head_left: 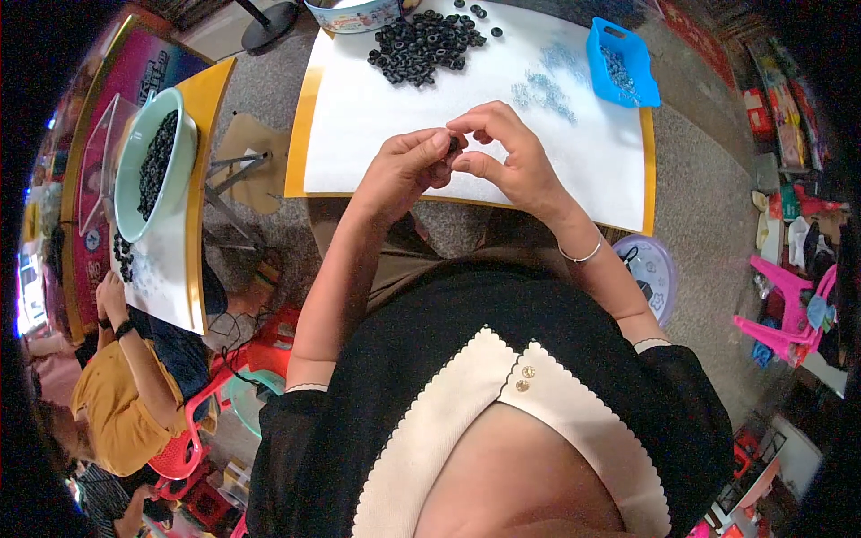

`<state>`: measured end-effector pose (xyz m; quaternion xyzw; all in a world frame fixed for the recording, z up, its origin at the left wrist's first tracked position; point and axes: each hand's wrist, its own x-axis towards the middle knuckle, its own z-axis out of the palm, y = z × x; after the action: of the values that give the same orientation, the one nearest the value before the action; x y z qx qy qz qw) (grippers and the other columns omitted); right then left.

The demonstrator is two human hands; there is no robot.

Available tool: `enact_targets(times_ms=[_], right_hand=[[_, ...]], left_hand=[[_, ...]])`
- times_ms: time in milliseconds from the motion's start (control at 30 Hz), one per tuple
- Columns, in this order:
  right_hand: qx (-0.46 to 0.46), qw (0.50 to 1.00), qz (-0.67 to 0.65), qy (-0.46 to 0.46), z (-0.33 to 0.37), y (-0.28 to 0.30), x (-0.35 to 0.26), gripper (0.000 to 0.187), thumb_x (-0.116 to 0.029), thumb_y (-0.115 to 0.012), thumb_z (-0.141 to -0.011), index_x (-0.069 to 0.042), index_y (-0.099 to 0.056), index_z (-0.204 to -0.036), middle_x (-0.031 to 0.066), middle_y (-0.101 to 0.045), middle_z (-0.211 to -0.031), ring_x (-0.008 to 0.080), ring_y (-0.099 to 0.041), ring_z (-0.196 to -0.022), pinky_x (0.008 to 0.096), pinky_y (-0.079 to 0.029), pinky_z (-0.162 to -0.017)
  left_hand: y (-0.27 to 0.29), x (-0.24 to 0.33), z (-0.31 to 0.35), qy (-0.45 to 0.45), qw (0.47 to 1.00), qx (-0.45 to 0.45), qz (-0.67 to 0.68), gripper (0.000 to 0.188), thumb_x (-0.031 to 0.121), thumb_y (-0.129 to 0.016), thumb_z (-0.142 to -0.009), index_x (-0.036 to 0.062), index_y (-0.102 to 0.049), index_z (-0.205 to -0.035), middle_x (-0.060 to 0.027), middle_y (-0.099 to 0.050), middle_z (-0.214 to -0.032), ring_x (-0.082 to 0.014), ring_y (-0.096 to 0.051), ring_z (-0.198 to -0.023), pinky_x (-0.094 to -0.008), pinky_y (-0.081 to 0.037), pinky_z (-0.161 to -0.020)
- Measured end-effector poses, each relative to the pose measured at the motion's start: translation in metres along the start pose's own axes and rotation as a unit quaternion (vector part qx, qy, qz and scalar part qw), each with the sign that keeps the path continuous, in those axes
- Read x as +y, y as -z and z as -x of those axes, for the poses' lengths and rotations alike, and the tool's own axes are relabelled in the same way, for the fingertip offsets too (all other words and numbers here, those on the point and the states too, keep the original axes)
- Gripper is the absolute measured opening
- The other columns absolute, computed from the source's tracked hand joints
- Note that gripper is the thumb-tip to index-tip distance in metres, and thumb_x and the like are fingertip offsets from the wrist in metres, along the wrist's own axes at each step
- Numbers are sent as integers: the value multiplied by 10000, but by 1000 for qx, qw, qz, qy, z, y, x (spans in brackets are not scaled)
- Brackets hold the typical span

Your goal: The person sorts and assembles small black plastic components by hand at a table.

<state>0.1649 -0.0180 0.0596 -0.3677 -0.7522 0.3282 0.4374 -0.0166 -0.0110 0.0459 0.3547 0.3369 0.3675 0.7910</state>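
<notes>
My left hand [405, 169] and my right hand [508, 160] meet over the near edge of a white-topped table [377, 117] with a yellow rim. Both pinch one small black ring [453, 146] between their fingertips. A heap of several black rubber rings [421, 45] lies at the far side of the table. Small clear pieces [545, 90] are scattered to the right of the heap. A blue plastic scoop tray [621, 63] at the right corner holds more clear pieces.
A round tin [354, 15] stands at the table's far edge. To the left, another person in a yellow shirt [121, 403] sits at a second table with a green bowl [152, 161] of black rings. Red stools [193, 439], a pink chair [789, 305] and a lilac lid [650, 269] stand around.
</notes>
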Motion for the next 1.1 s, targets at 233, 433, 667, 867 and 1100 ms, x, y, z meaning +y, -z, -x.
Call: enact_targets(times_ms=[233,433,667,867,1100], right_hand=[[20,1000,5,-14,2,-11,6,280,-135,-654,-800,-48,-610,-1062,74,-523,-1001,166,-524,-919,280,-443,-807],[34,999,27,-18,4,-3,3,267,-90,-643,-783,-42,-613,-1044,92,-525,-1002,201,-534,-943,298,-441,-829],[52,996,61,30,-12,15,7,214,-58,-648,-743,-39,-633,-956,83,-562,-906,220,-515,-892,316,-443,-760],[170,964,206,-9,-100,85,46,221,-94,-606,-793,-51,-635,-1008,95,-614,-919,194,-589,-824,289,-475,-717],[229,868,427,109,-261,167,133,197,-165,-599,-739,-68,-649,-903,137,-629,-828,326,-583,-823,425,-467,-747]], left_hand=[[-14,-6,-3,-59,995,75,-10,299,258,-540,-912,-18,-612,-1001,16,-528,-723,-64,-372,-578,-193,-306,-512],[-30,-1,-4,-36,990,123,-51,268,206,-518,-918,-21,-606,-1028,22,-511,-719,-63,-386,-590,-191,-316,-528],[-12,-9,-13,-58,998,1,13,395,319,-504,-918,-27,-557,-1101,-5,-531,-774,-68,-434,-650,-196,-347,-566],[20,-6,-37,-123,960,175,-179,344,307,-517,-921,10,-594,-1077,27,-530,-761,-42,-432,-622,-188,-366,-557],[21,-27,-43,-206,914,209,-280,158,134,-577,-881,-6,-641,-917,-8,-590,-727,-50,-493,-627,-190,-403,-568]])
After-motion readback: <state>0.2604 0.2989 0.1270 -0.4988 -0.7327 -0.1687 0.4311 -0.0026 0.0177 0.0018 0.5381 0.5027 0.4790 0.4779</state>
